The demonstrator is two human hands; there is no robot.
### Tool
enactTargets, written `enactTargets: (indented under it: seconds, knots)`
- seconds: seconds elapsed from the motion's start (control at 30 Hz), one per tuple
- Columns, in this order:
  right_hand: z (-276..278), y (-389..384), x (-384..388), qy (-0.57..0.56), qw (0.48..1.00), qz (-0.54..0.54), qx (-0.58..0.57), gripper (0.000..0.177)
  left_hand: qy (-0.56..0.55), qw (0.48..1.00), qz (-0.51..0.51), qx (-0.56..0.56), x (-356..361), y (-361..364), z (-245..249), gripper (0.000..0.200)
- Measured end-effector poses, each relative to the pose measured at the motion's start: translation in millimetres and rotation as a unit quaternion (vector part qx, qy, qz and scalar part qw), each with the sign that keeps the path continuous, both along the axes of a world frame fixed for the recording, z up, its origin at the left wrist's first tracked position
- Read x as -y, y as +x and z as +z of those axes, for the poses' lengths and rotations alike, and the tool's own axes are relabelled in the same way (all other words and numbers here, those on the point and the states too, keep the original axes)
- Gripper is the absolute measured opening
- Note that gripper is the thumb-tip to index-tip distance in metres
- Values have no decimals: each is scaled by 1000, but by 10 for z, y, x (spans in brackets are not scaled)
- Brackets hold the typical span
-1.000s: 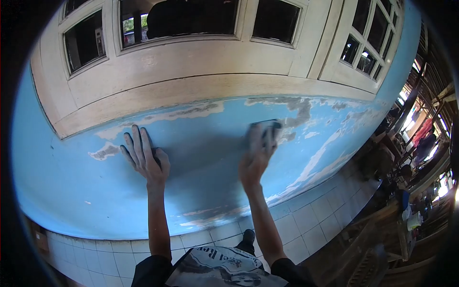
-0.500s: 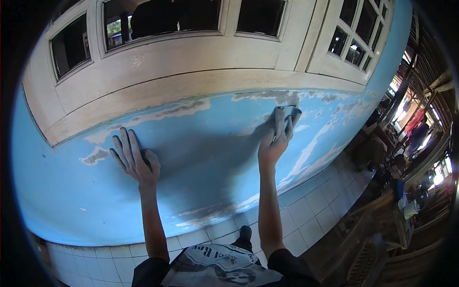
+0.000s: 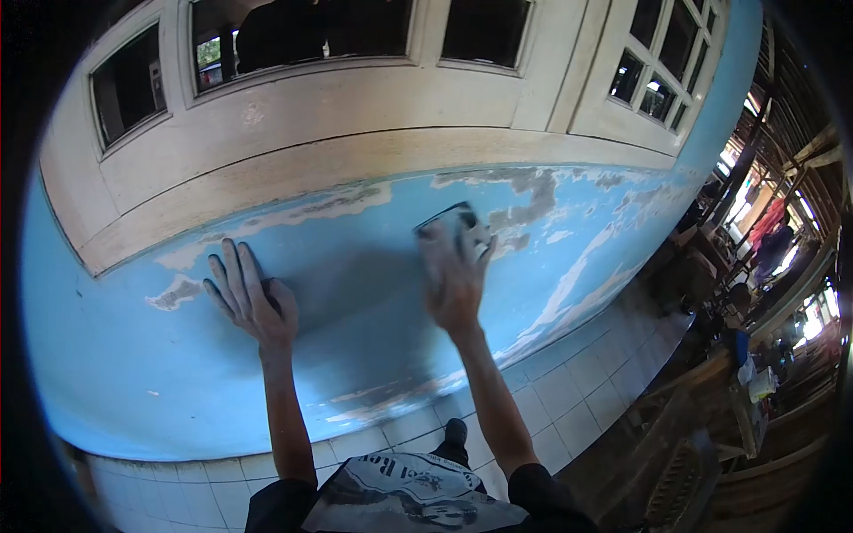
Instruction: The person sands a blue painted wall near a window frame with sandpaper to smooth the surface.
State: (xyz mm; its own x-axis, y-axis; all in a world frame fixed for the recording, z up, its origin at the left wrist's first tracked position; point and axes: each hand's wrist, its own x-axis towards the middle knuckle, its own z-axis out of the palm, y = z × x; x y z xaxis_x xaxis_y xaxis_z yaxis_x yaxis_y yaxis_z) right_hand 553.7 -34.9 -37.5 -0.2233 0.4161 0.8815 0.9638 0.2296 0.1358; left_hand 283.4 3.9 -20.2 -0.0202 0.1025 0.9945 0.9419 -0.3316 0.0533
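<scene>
My left hand (image 3: 253, 298) lies flat against the blue painted wall (image 3: 115, 355), fingers spread, with nothing in it. My right hand (image 3: 455, 298), slightly blurred, presses a folded grey sheet of sandpaper (image 3: 464, 213) to the wall further right. Fingers cover much of the sheet. Pale and grey bare patches show where the paint is gone, such as the grey patch (image 3: 530, 200) right of the sandpaper and a small patch (image 3: 176, 293) left of my left hand.
A white wooden window frame (image 3: 311, 147) with dark panes runs above the blue wall. White floor tiles (image 3: 560, 391) meet the wall's foot. Wooden furniture (image 3: 693, 400) and clutter stand at the right, beside timber walling.
My right hand has slid left along the wall with the sandpaper, uncovering the grey patch at the right. My left hand has stayed in place.
</scene>
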Motion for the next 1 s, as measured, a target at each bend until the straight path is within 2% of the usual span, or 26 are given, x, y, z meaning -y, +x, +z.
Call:
enactTargets:
  seconds: [0.03,0.07,0.1,0.13,0.2,0.23,0.27,0.3,0.33,0.4,0.43,0.47,0.53,0.57,0.6,0.67,0.7,0.73,0.77,0.8,0.87,0.9,0.93,1.0]
  knots:
    - [57,18,-77,77,992,-17,-99,53,-2,1000,7,-4,7,-13,-2,51]
    - [84,-15,-112,74,992,-10,-101,53,-4,1000,3,-4,4,-11,0,51]
    - [173,-81,-106,108,964,39,-239,53,-7,1000,-1,-3,5,-7,-4,51]
    - [227,-138,-123,139,914,89,-370,54,-7,1000,8,-1,4,-6,-15,51]
    - [77,-365,-126,127,923,148,-333,51,-9,1000,7,-7,-2,-3,-22,51]
    - [76,-491,-23,62,966,145,-203,50,-2,1000,5,-6,-5,9,-15,50]
    - [71,-566,36,-3,988,137,-69,50,-3,1000,11,-6,-5,17,-10,50]
    - [58,-563,46,-65,986,137,-71,49,-2,1000,7,-7,-6,19,-4,50]
    - [90,-491,24,-66,985,142,-72,49,0,1000,3,-8,6,6,-4,50]
    - [199,-331,-112,72,987,61,-132,48,-13,1000,-17,-7,46,-42,-7,49]
    - [152,-381,-228,75,922,125,-359,44,-24,999,-42,-2,60,-67,-5,48]
    - [117,-414,-260,75,922,130,-357,44,-22,999,-38,-1,94,-117,22,48]
    - [273,-596,-152,163,967,116,-157,40,-11,996,-83,0,188,-254,97,53]
    - [98,-643,-111,72,985,118,-104,38,-12,997,-82,0,197,-312,101,53]
    - [110,-636,-90,71,985,118,-105,38,-4,998,-64,28,198,-370,105,54]
    - [159,-598,-35,-30,984,173,3,29,3,997,-45,55,183,-474,81,54]
    - [91,-554,-104,-28,984,175,4,29,-2,998,-24,61,138,-511,48,54]
    - [7,-504,-229,-3,966,149,-210,34,-5,998,-3,69,87,-529,30,54]
    - [-89,-463,-333,18,902,118,-415,39,-2,997,0,71,53,-523,20,54]
    - [5,-519,-301,18,902,122,-413,39,10,997,14,71,31,-507,8,53]
    - [263,-681,-186,194,941,133,-245,39,23,997,31,71,8,-528,-20,53]
    - [254,-719,-128,144,958,167,-185,37,21,997,32,70,-2,-532,-36,53]
    - [265,-721,-66,145,958,168,-184,37,19,997,31,69,-6,-533,-47,54]
    - [326,-708,85,64,982,113,-139,37,13,998,27,60,16,-534,-36,53]
